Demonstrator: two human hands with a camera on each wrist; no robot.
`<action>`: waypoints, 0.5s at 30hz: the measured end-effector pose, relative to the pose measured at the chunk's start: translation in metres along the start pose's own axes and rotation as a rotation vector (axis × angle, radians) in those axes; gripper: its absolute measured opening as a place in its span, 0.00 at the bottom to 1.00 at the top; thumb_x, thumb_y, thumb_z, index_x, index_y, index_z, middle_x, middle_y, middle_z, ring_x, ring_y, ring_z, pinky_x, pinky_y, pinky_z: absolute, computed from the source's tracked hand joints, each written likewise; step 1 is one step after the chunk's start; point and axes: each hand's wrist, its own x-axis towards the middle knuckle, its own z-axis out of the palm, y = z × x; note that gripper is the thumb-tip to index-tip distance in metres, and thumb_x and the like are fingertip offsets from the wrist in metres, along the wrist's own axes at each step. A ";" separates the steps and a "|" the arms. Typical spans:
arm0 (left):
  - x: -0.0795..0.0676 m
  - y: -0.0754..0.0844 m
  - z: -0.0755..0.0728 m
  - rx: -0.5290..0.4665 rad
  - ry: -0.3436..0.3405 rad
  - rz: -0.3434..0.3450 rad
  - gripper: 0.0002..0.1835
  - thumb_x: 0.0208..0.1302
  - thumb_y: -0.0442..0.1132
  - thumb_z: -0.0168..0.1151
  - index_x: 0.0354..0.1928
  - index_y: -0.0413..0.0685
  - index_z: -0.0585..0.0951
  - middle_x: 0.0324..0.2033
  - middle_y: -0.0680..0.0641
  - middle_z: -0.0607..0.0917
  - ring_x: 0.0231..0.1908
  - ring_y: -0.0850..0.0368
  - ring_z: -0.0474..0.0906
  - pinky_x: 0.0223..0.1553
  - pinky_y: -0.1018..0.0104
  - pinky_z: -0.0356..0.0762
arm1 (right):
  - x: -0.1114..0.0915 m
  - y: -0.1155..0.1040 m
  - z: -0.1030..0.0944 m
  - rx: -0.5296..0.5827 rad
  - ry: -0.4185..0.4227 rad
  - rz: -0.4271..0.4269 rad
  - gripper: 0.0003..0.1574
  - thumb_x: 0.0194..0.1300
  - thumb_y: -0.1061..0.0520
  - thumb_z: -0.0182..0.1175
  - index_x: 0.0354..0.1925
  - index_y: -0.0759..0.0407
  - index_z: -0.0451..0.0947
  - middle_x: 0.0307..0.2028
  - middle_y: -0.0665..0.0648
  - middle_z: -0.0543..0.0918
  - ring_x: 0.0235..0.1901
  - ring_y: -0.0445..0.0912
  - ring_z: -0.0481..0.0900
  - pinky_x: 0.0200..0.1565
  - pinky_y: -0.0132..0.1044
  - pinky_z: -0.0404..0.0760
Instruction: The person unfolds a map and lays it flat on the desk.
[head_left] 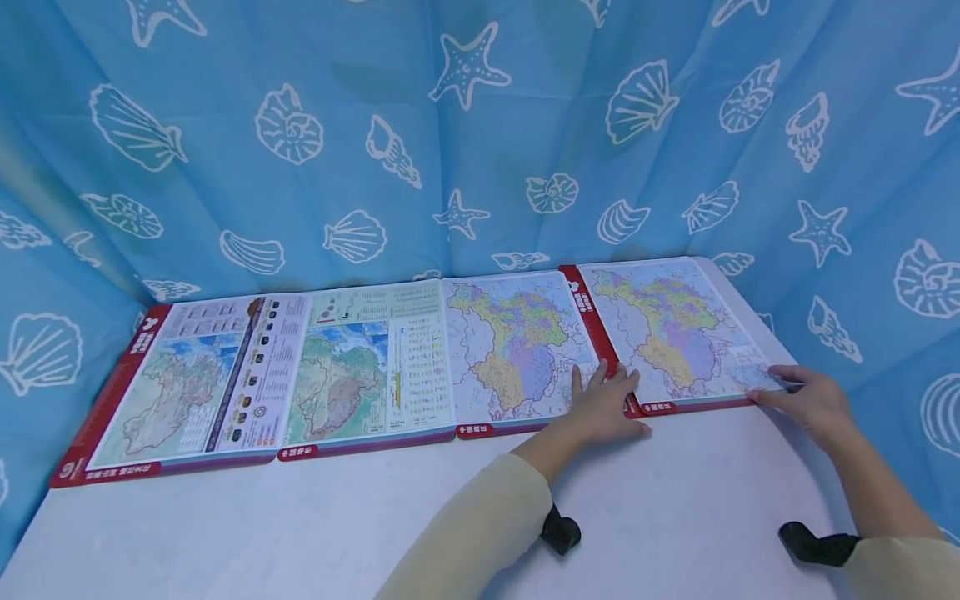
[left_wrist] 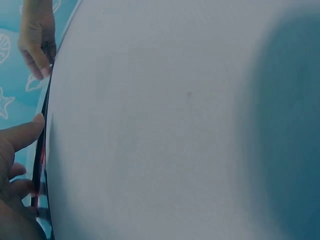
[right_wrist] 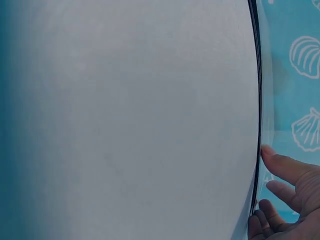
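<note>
Several printed maps lie side by side in a row. My left hand (head_left: 603,404) rests with spread fingers at the seam between the rightmost map (head_left: 667,325) and its neighbor, a coloured map (head_left: 517,342). Its thumb is at the front edge. My right hand (head_left: 810,400) grips the front right corner of the rightmost map, thumb at the front edge and fingers round the right side. In the right wrist view, the right thumb and fingers (right_wrist: 285,167) meet the map's thin dark edge. The left wrist view catches both hands along that edge.
Further left lie a relief map (head_left: 337,375) and a map with a red border (head_left: 180,383). A white tabletop (head_left: 300,525) stretches in front of the row. Behind and beside it hangs a blue curtain (head_left: 420,108) with white shells and starfish.
</note>
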 end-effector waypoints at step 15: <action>0.000 0.000 0.005 0.009 -0.017 0.017 0.43 0.56 0.57 0.64 0.72 0.62 0.57 0.72 0.56 0.58 0.74 0.54 0.39 0.71 0.46 0.33 | 0.006 0.012 -0.010 0.151 -0.055 0.176 0.59 0.54 0.35 0.65 0.65 0.74 0.56 0.61 0.79 0.58 0.52 0.66 0.60 0.38 0.40 0.68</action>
